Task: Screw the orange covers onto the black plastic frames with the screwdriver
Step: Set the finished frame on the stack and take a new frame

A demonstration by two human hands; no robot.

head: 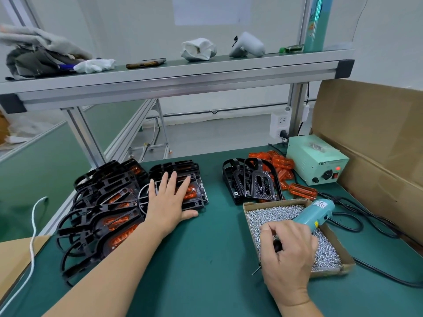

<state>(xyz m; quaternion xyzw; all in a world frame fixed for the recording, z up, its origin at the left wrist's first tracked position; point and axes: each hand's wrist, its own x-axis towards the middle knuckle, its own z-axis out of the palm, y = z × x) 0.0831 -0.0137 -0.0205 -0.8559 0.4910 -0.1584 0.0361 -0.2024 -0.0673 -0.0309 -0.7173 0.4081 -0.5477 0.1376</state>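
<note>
Nearest: your right hand point(288, 250), curled round the teal screwdriver point(313, 213) over the screw tray point(274, 201). Left hand point(169, 200): flat, fingers straight, pressing the black frame point(199, 200) with its orange cover point(191, 193) beside the finished stack point(103, 213). Likely light, stiff, thin-ribbed plastic; steady it by the rim.

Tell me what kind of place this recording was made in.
Probably a factory assembly bench: black frames stacked in batches on a green mat, a cardboard tray full of screws, and a corded screwdriver beside a power supply box.

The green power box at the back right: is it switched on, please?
Apparently on: the power box shows a glowing red lamp on its front.
</note>
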